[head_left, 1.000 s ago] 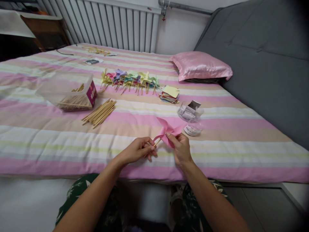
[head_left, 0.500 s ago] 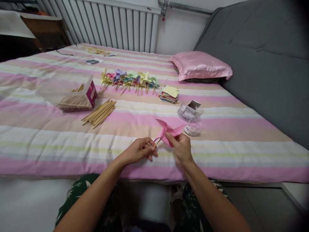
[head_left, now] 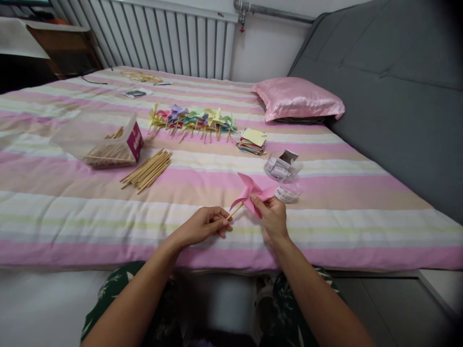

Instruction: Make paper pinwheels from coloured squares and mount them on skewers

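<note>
While the striped bed point(head_left: 72, 212) fills most of the view, its near edge drops out of sight behind the person's forearms and its far left corner is cut off by the frame. A grey headboard point(head_left: 390, 96) rises at the right, with a pink pillow point(head_left: 296, 99) lying against it. Toward the left sits a clear plastic box point(head_left: 97, 137) holding sticks that are blurred through its wall, and just beside it lies a loose bundle of wooden sticks point(head_left: 146, 169). Farther back a row of finished paper pinwheels point(head_left: 191, 120) overlaps so closely that single ones are hard to separate; a stack of coloured paper squares point(head_left: 252, 141) lies at its right end. A small clear container point(head_left: 282, 167) with unreadable contents rests near a roll of tape point(head_left: 287, 193). Low over the near part of the bed, the pink pinwheel point(head_left: 251, 193) is held between both hands. The left hand point(head_left: 202, 225) is closed around the stick's lower end, hiding it. The right hand point(head_left: 273, 219) pinches the pinwheel's centre with its fingertips, covering the lower blade.
</note>
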Demonstrator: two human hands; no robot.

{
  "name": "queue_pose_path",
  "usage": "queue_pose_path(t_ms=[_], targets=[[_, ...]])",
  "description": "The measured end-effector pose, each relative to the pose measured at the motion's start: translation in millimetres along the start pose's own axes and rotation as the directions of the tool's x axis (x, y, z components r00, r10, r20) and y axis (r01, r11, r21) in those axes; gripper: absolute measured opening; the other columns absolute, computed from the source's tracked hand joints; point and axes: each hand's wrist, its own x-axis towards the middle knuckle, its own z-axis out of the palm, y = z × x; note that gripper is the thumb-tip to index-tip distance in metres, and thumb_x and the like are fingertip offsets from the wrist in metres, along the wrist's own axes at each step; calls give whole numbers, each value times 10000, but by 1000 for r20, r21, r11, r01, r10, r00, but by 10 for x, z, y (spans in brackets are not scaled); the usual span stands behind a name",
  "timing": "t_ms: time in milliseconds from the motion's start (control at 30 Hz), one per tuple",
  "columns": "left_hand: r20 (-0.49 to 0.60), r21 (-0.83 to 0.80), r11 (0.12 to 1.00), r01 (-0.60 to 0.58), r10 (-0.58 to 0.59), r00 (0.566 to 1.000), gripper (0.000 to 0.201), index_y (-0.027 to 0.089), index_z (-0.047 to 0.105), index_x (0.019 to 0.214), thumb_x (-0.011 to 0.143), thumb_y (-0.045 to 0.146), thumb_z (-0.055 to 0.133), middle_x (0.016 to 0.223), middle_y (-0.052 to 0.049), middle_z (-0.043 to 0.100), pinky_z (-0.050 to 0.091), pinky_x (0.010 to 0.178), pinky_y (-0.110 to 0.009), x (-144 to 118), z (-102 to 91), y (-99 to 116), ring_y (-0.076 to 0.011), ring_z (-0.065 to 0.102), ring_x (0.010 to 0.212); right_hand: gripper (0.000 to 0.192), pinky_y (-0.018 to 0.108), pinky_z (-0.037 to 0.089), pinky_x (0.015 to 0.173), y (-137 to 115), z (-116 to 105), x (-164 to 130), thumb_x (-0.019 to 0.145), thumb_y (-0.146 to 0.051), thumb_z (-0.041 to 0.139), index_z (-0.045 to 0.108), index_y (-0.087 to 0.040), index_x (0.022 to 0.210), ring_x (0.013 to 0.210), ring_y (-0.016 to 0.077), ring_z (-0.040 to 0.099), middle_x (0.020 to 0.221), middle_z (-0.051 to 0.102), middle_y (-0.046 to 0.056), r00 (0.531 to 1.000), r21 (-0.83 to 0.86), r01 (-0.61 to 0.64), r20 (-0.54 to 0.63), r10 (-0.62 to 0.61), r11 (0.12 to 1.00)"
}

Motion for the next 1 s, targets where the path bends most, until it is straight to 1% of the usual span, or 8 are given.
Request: queue_pose_path(t_ms=[133, 233, 300, 333, 467, 700, 900, 1000], targets=[[21, 42, 998, 41, -42, 999, 298, 109, 600, 878, 796, 394, 576, 853, -102, 677, 483, 623, -283, -17, -34, 3, -128, 607, 622, 289, 217, 385, 507, -15, 4, 0, 600, -372, 767, 602, -136, 616, 512, 87, 475, 573, 582, -19, 999, 16, -25, -19, 26, 1000], [7, -9, 999, 42, -42, 999, 284, 114, 577, 838, 794, 395, 578, 837, -102, 678, 487, 621, -286, -16, -27, 2, -133, 619, 619, 252, 213, 397, 551, -28, 11, -14, 669, -379, 722, 628, -145, 678, 562, 88, 493, 622, 591, -20, 997, 90, -18, 71, 12, 996], [-15, -52, 998, 38, -38, 999, 276, 122, 557, 830, 790, 393, 586, 835, -104, 684, 490, 627, -287, -15, -22, 5, -137, 633, 626, 235, 211, 408, 593, -33, 10, -18, 726, -390, 670, 654, -159, 763, 638, 98, 526, 714, 623, -8, 992, 124, 0, 124, -15, 992], [-23, -69, 997, 35, -37, 999, 273, 124, 550, 830, 789, 391, 589, 837, -106, 687, 490, 630, -285, -15, -22, 8, -141, 641, 634, 241, 211, 410, 602, -33, 8, -18, 742, -397, 651, 663, -166, 808, 678, 107, 540, 770, 639, 1, 992, 122, 5, 127, -21, 993], [-39, -96, 995, 27, -30, 999, 264, 127, 542, 821, 783, 381, 602, 852, -114, 694, 487, 633, -278, -17, -21, 20, -150, 656, 659, 322, 208, 404, 571, -23, -4, -3, 726, -427, 651, 663, -182, 934, 765, 139, 574, 912, 668, 35, 999, 63, -8, 51, 5, 998], [-40, -108, 993, 45, -49, 998, 257, 127, 545, 802, 772, 372, 618, 830, -106, 696, 493, 647, -288, -9, -7, 16, -151, 659, 659, 392, 231, 414, 573, -35, -20, 22, 705, -439, 656, 633, -173, 993, 766, 155, 603, 903, 686, 55, 998, 42, 53, -41, -52, 998], [-39, -104, 994, 27, -31, 999, 267, 127, 534, 810, 781, 381, 610, 846, -114, 694, 486, 641, -276, -11, -18, 6, -147, 657, 658, 364, 220, 408, 547, -41, -36, 22, 709, -439, 645, 632, -183, 968, 760, 145, 595, 888, 670, 45, 998, 38, 58, -30, -56, 998], [-41, -120, 993, 7, -12, 999, 274, 132, 522, 810, 782, 390, 610, 858, -116, 695, 489, 653, -283, -7, -21, 3, -145, 655, 659, 325, 212, 401, 535, -40, -39, 14, 727, -418, 641, 637, -190, 957, 657, 104, 560, 874, 660, 31, 999, 65, 50, 1, -50, 997]])
